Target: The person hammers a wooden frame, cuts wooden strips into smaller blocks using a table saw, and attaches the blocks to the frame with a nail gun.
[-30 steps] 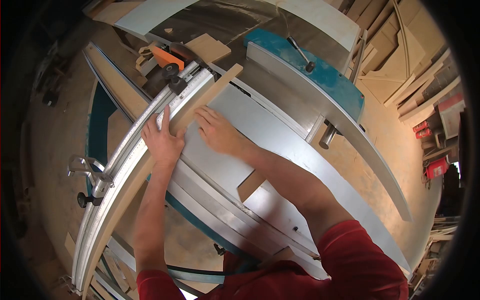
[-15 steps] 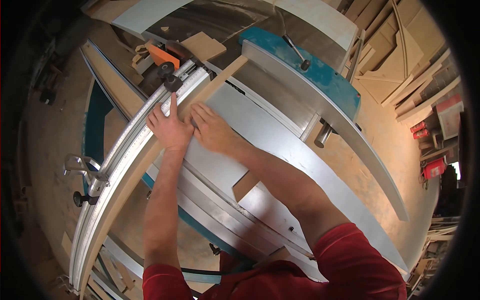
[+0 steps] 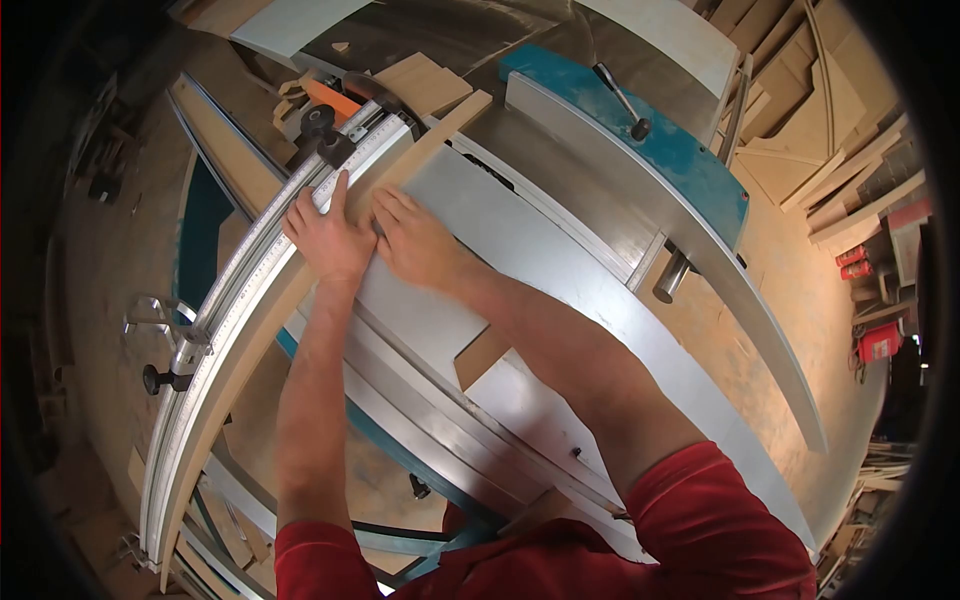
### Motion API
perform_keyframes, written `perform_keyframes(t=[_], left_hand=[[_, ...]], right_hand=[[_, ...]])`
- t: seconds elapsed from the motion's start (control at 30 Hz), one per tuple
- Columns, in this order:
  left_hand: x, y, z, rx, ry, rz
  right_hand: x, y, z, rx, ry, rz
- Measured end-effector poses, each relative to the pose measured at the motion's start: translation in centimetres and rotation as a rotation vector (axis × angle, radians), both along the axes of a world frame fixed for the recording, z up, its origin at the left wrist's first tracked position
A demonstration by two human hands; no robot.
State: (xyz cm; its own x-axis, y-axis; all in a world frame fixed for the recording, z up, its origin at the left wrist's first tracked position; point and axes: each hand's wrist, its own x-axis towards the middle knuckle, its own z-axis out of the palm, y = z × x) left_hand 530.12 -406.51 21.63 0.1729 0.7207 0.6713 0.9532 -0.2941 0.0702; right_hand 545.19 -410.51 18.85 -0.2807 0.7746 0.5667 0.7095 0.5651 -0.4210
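Observation:
A long wooden strip [image 3: 425, 143] lies along the metal fence [image 3: 265, 248] with its printed scale. My left hand [image 3: 330, 232] rests over the fence and the strip, its fingers apart, the index finger stretched toward the black knob [image 3: 318, 122]. Beside it, my right hand [image 3: 408, 235] presses against the strip's near side, fingers close together over its edge. Both hands nearly touch. Under them is the grey sliding table [image 3: 455, 210] of a saw. Whatever the right fingertips press on the far side of the strip is hard to see.
An orange part [image 3: 333, 98] and a wooden block [image 3: 425, 82] are beyond the fence's end. A teal housing [image 3: 690, 165] and curved-looking metal rail [image 3: 740, 300] stand to the right. A clamp-like stop [image 3: 185, 358] sits on the fence. Wood offcuts [image 3: 790, 120] lean at the upper right.
My left hand has moved up along the fence toward the knob, closer to my right hand. My right hand has shifted slightly up and left. The view has tilted a little.

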Motion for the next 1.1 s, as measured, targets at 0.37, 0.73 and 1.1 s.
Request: perform_keyframes(t=[0.37,0.73,1.1], left_hand=[[-0.1,-0.2,0.1,-0.009,-0.021,0.037],[-0.5,-0.1,0.1,-0.070,-0.072,0.044],[-7.7,-3.1,1.5,-0.227,0.096,-0.131]], right_hand=[[0.1,-0.3,-0.4,0.008,-0.031,-0.004],[-0.1,-0.5,0.0,-0.081,-0.039,-0.034],[0.1,-0.7,0.3,-0.085,-0.079,-0.055]])
